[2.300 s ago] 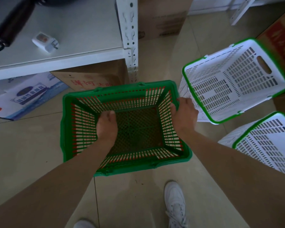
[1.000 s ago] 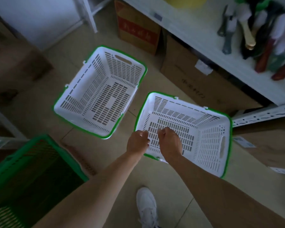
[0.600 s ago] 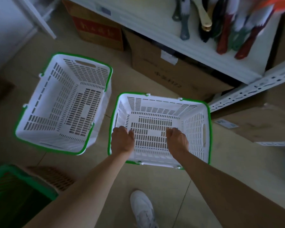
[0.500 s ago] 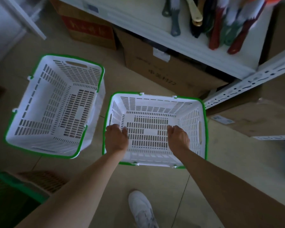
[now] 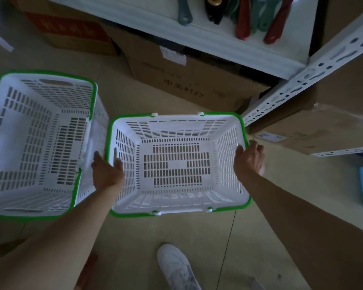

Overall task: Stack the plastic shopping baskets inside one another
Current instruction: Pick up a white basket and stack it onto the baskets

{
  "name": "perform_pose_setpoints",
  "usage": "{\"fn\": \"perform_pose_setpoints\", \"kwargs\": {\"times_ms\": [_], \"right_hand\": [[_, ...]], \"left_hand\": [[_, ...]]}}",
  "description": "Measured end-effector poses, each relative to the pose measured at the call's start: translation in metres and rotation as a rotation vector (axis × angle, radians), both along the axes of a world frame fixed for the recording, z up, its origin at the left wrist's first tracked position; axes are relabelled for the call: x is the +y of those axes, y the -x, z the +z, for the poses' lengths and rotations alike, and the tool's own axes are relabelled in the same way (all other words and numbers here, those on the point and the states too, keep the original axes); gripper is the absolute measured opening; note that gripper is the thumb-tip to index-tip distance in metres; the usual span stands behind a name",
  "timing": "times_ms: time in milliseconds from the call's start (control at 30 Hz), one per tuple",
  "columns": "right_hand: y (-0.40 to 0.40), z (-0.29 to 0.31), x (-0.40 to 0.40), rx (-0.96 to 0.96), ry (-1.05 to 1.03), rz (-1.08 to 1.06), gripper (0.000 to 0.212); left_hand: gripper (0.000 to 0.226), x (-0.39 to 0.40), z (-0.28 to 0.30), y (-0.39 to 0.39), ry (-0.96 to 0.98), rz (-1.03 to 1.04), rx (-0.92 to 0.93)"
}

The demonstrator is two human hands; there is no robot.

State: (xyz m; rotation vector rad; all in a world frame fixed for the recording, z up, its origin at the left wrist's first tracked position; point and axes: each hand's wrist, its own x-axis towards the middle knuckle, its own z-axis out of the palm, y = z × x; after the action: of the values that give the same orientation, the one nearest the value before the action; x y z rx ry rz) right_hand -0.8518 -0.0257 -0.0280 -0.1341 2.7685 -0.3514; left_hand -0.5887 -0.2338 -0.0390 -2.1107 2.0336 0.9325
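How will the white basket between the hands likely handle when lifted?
The white basket probably lifts light: it is empty with slotted walls. Those thin walls may flex slightly. With the left hand and right hand at opposite ends, it should stay level.

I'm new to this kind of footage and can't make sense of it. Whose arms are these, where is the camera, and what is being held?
The camera sits on a person's head, looking down, so the arms are their own. The left hand and right hand grip opposite short sides of a white basket with a green rim. A second matching basket sits on the floor beside it, to the left. Behind are cardboard boxes under a white shelf. Their white shoe shows below.
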Motion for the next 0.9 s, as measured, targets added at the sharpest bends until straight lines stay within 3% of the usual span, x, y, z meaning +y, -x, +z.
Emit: {"fn": "perform_pose_setpoints", "kwargs": {"times_ms": [167, 367, 567, 900], "right_hand": [[0.008, -0.022, 0.001, -0.121, -0.008, -0.087, 0.052], [0.013, -0.039, 0.007, -0.161, -0.005, -0.147, 0.043], [0.018, -0.043, 0.005, -0.174, 0.021, -0.229, 0.051], [0.018, -0.043, 0.03, -0.1, 0.121, -0.211, 0.055]], "left_hand": [[0.065, -0.003, -0.017, 0.004, -0.027, 0.018, 0.001], [0.056, -0.008, -0.025, 0.002, -0.063, 0.068, 0.022], [0.065, -0.009, -0.021, 0.004, -0.06, 0.184, 0.062], [0.052, 0.009, -0.03, -0.025, -0.097, 0.409, 0.431]]}}
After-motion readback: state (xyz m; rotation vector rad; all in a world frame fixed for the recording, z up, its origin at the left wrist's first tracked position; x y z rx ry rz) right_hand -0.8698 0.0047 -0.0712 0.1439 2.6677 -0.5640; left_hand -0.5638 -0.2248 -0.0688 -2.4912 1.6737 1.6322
